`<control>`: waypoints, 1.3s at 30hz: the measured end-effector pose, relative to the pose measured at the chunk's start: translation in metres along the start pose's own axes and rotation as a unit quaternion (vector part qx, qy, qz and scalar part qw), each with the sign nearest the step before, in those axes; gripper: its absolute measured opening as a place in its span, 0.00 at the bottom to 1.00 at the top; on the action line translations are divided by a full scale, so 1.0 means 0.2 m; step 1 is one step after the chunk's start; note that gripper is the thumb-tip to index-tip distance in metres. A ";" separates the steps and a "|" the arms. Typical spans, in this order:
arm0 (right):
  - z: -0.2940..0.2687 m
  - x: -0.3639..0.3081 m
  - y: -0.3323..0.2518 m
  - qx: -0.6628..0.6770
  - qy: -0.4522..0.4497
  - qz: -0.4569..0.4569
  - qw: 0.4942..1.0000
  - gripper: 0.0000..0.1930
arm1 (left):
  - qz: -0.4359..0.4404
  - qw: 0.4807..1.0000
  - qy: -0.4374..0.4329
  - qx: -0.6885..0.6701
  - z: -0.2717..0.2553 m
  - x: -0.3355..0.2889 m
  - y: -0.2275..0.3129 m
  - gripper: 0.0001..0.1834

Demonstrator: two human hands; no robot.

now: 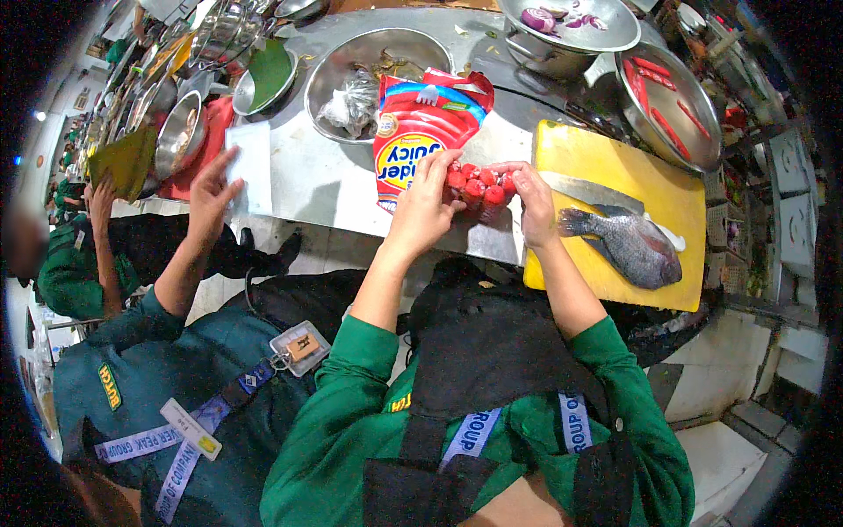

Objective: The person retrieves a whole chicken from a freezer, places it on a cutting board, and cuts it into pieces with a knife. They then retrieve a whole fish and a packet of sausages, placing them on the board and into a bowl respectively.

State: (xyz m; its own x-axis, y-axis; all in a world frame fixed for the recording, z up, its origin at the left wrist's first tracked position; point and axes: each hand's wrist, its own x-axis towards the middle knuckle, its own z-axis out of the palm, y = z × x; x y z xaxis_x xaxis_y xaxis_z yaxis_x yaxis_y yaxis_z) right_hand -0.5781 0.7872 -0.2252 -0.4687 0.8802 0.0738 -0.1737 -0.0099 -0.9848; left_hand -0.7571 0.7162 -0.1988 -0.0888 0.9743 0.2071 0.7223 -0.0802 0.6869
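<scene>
A bundle of red hot dogs (483, 187), seen mostly end-on, is held up between my two hands at the near edge of the metal table. My left hand (423, 200) grips its left side, fingers curled over the top. On the right side, my right hand (533, 206) presses its fingers and thumb against the bundle. Just behind my left hand lies a red, blue and yellow plastic food package (430, 123), partly covered by that hand. A whole dark fish (637, 249) and a broad knife blade (584, 189) rest on the yellow cutting board (562, 145) to the right.
Behind the package stands a steel bowl (320, 66) with a plastic bag inside. At the far right are a pan of sliced onion (606, 39) and a steel basin (702, 162) with red sticks. A co-worker's hand (211, 195) reaches over a white board (250, 162) at left.
</scene>
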 end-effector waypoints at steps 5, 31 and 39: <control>0.01 0.00 0.03 -0.047 -0.003 -0.023 0.999 0.17 | 0.011 1.000 0.010 -0.003 0.00 0.00 0.00 0.39; 0.17 0.07 -0.03 -0.289 0.123 0.070 0.947 0.29 | 0.014 1.000 0.020 -0.014 0.04 -0.02 -0.05 0.41; 0.22 0.13 -0.06 -0.342 0.109 0.159 0.920 0.36 | -0.004 1.000 0.027 -0.014 0.04 -0.03 -0.08 0.40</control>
State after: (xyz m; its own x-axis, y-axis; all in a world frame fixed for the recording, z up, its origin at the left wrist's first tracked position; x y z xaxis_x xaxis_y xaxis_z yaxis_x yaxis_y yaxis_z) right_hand -0.6267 0.7885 -0.2041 -0.2038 0.9596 -0.1941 0.5624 -0.0476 -0.8255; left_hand -0.7627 0.7132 -0.2179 -0.1311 0.9623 0.2382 0.7016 -0.0797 0.7081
